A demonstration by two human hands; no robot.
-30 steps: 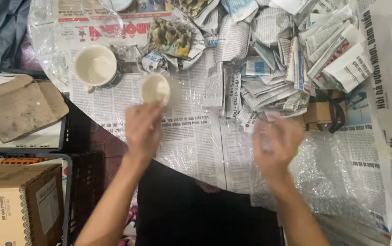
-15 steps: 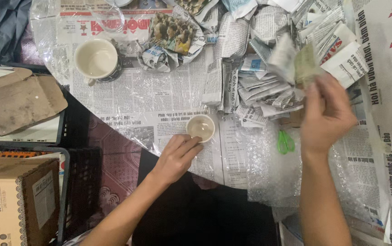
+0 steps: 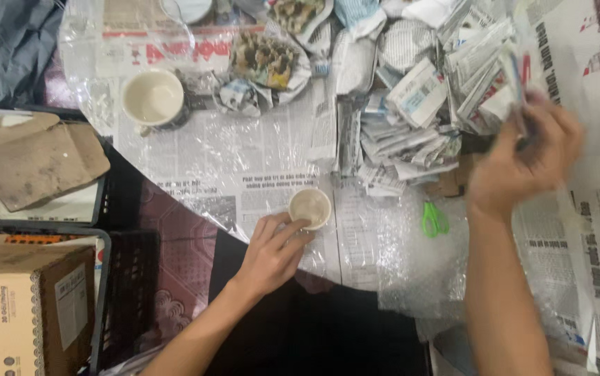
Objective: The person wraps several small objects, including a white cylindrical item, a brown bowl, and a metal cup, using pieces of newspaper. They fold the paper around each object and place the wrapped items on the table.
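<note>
**Small cup bare on the papered tabletop, wrapping sheet in hand**

We look down on a tabletop point(image 3: 272, 160) covered with newspaper under clear plastic and bubble wrap, with a cardboard box point(image 3: 25, 306) and dark crates on the floor to our left. From the largest things down: one loose heap of folded and crumpled newspaper sheets point(image 3: 418, 111) fills the upper middle, and beside it lie at least three paper-wrapped bundles point(image 3: 265, 59), some half open. One large cream mug point(image 3: 152, 99) stands unwrapped at the upper left. One small cream cup point(image 3: 309, 207) stands upright near the tabletop's near edge, bare of paper. One pair of green scissors point(image 3: 434, 219) lies on the bubble wrap, near the cup on its right.

Our left hand point(image 3: 272, 254) rests at the small cup, fingers point(image 3: 293, 233) curled and touching its rim and side. Our right hand point(image 3: 523, 163) is raised, blurred, fingers pinched on what looks like a sheet of newspaper point(image 3: 516, 76).

We judge the wrapping partly done: some bundles are made, while the mug and the small cup remain uncovered.
</note>
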